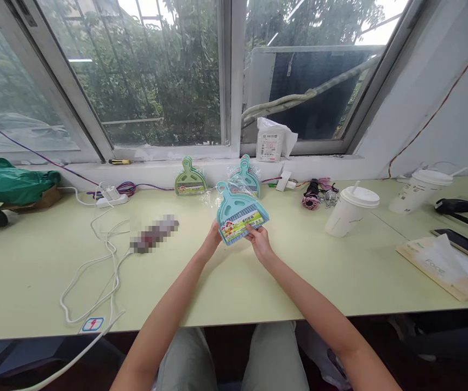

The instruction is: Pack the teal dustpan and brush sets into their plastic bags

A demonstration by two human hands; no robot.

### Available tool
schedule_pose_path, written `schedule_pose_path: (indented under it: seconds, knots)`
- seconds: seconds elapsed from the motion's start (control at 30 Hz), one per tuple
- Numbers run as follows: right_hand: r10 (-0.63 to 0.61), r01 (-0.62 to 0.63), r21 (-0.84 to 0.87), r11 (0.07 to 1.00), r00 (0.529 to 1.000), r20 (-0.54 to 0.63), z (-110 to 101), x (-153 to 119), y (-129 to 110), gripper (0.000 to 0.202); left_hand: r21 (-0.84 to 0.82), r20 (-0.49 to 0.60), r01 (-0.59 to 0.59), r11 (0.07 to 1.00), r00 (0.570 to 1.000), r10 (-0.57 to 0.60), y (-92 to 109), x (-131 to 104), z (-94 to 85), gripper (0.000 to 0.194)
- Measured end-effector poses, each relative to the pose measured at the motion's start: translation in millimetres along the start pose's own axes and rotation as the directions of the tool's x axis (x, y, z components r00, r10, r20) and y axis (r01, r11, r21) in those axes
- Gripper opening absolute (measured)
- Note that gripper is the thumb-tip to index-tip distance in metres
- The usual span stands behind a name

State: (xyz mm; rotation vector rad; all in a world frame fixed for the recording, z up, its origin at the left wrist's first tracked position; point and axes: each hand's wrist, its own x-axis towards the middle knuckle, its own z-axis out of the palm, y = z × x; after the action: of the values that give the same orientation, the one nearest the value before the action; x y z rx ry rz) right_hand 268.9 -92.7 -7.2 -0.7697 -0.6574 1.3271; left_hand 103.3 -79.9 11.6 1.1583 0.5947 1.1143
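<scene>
Between my two hands I hold a light-blue mini dustpan and brush set (236, 206) in a clear wrapper, tilted, with a printed label across its front. My left hand (212, 241) grips its lower left edge, its fingers partly hidden behind the set. My right hand (260, 239) pinches the lower right edge, thumb on the label. Just behind stands a stack of similar blue dustpan sets (245, 172), partly covered by the held one. Left of it, a stack of green dustpan sets (190, 179) leans near the windowsill.
At right stand two white lidded cups (350, 212) with straws, a folded umbrella (313, 193) and a tissue pack (441, 266). White cables (113, 260) and a power strip (111, 200) lie at left, near a green plastic bag (11, 182). A wrapped package (270, 144) sits on the sill.
</scene>
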Motion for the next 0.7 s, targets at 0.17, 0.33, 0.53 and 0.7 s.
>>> schedule_pose_path:
  seconds: [0.17, 0.33, 0.53, 0.7]
  knots:
    - [-0.016, 0.017, -0.041, 0.999, 0.999, 0.028, 6, -3, -1, 0.037, -0.091, -0.187, 0.087, 0.992, 0.977, -0.103, -11, -2, 8.1, 0.057]
    - [-0.083, 0.081, -0.021, 0.996, 0.995, -0.062, 6, 1, -7, 0.034, -0.07, 0.091, 0.234, 0.97, 0.97, -0.227, -17, -7, 16.6, 0.053]
    - [-0.045, 0.045, -0.002, 0.999, 0.998, -0.037, 5, 3, -4, 0.033, -0.012, -0.148, 0.028, 1.0, 0.989, -0.029, -11, -5, 15.9, 0.058]
    - [0.101, -0.102, -0.019, 0.995, 0.994, -0.031, -2, 9, -5, 0.027, 0.114, -0.219, 0.08, 0.99, 0.974, -0.054, -17, -4, 5.1, 0.064]
